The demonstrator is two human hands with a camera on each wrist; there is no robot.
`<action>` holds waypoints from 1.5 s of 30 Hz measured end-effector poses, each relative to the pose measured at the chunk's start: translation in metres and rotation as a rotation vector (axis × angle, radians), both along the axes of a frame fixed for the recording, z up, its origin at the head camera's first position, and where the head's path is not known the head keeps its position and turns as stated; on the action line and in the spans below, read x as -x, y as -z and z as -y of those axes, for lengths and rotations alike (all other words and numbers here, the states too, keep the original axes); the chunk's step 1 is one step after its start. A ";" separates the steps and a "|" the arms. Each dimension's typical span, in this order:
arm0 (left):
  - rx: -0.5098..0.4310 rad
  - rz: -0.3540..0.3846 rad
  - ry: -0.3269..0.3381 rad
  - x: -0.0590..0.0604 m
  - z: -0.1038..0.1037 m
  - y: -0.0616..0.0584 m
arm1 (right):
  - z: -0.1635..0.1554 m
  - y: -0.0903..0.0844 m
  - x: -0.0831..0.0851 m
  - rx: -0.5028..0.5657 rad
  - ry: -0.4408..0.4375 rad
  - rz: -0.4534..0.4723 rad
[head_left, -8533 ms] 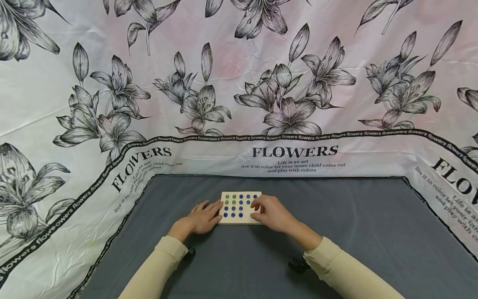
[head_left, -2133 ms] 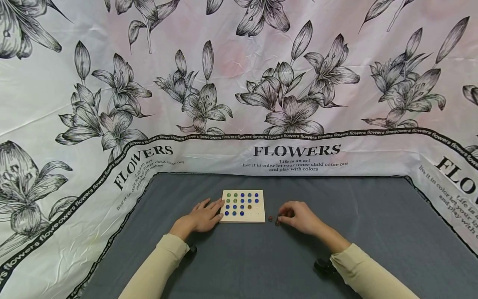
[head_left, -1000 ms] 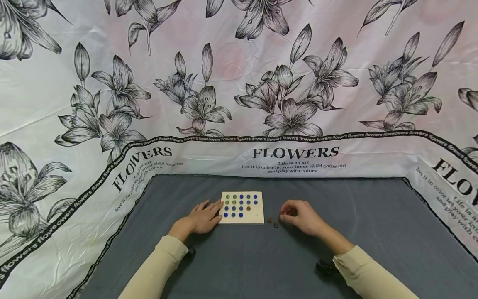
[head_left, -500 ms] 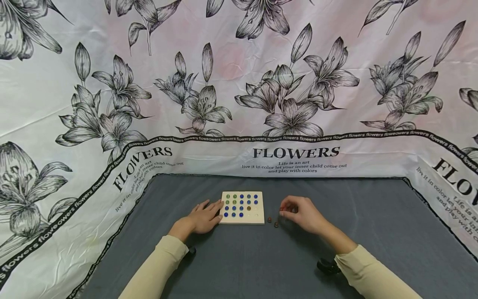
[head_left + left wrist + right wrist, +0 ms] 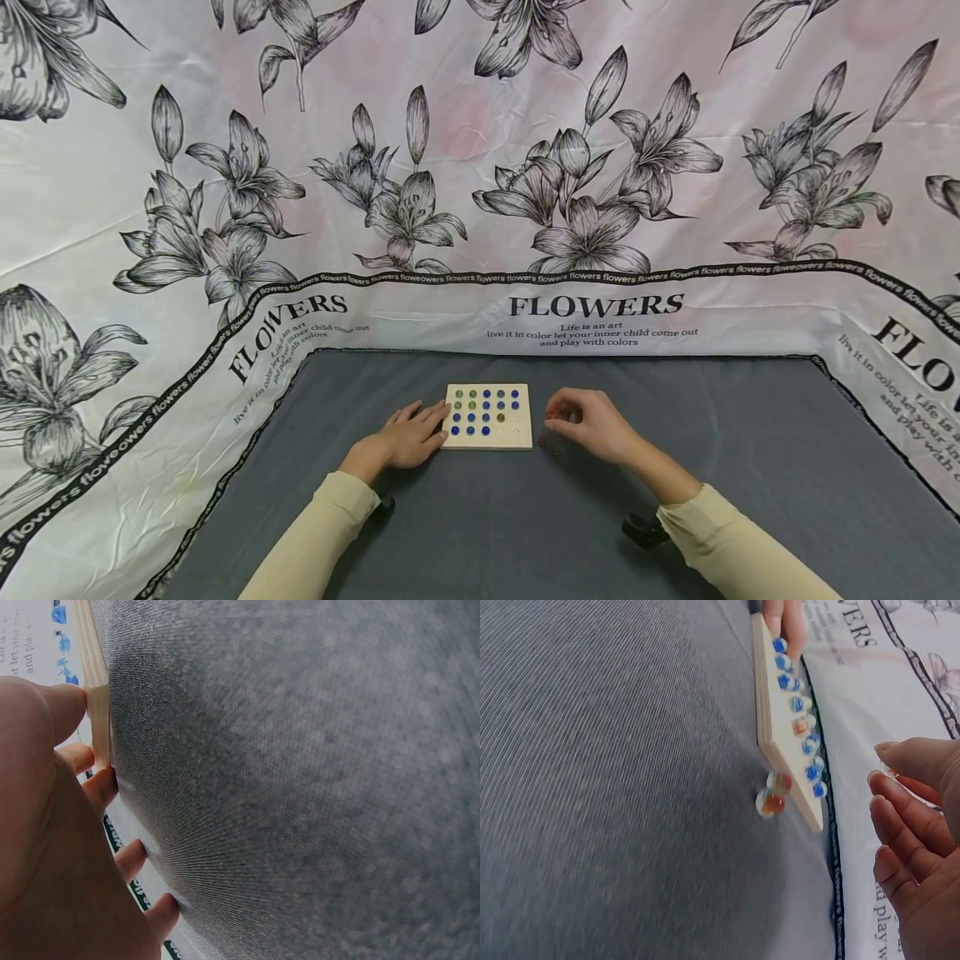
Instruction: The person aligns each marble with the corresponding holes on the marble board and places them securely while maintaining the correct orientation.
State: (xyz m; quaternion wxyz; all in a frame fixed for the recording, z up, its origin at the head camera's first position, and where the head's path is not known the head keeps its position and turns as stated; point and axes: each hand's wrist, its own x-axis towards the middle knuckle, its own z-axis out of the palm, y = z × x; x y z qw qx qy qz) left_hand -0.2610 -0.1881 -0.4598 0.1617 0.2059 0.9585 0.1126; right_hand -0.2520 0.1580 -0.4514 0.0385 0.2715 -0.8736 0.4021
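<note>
A pale wooden board [image 5: 522, 442] lies flat on the grey cloth, its hollows holding rows of green and blue marbles and one amber marble [image 5: 501, 417]. My left hand [image 5: 408, 437] rests at the board's left edge, fingers spread; in the left wrist view the thumb [image 5: 66, 709] touches its side near a corner. Right of the board, my right hand [image 5: 592, 423] is raised, pinching a clear marble with reddish colour [image 5: 887, 772] between thumb and index finger, mostly covered by them. Below that hand, two loose reddish marbles [image 5: 769, 802] sit on the cloth close to the board's corner.
Grey cloth [image 5: 480, 525] covers the table. Behind it hangs a white curtain [image 5: 420, 317] printed with flowers and lettering. Hollows without marbles show at the board's lower right. Each wrist wears a black camera mount [image 5: 643, 530].
Earlier the amber marble came to sit in the board, where the right hand had been. Since then the right hand has picked up a marble, lifted it and moved left. The left hand stays put.
</note>
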 end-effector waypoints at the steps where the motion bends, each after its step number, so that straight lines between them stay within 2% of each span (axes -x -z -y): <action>1: -0.001 -0.001 0.001 0.000 0.000 0.000 | 0.002 -0.001 0.000 -0.002 -0.007 -0.001; 12: -0.001 -0.003 0.003 0.002 0.000 0.003 | 0.032 0.001 0.006 0.008 -0.059 -0.010; 25: 0.004 -0.003 0.008 0.002 -0.001 0.001 | 0.064 0.014 0.012 -0.035 -0.021 0.025; 32: -0.006 -0.007 0.008 0.001 -0.001 0.000 | 0.071 0.022 0.015 -0.048 -0.022 0.039; 39: 0.006 -0.005 0.002 0.001 -0.001 0.001 | 0.072 0.024 0.016 -0.027 -0.040 0.003; 45: -0.004 -0.007 0.000 0.001 0.000 0.003 | 0.074 0.024 0.017 -0.058 -0.027 0.042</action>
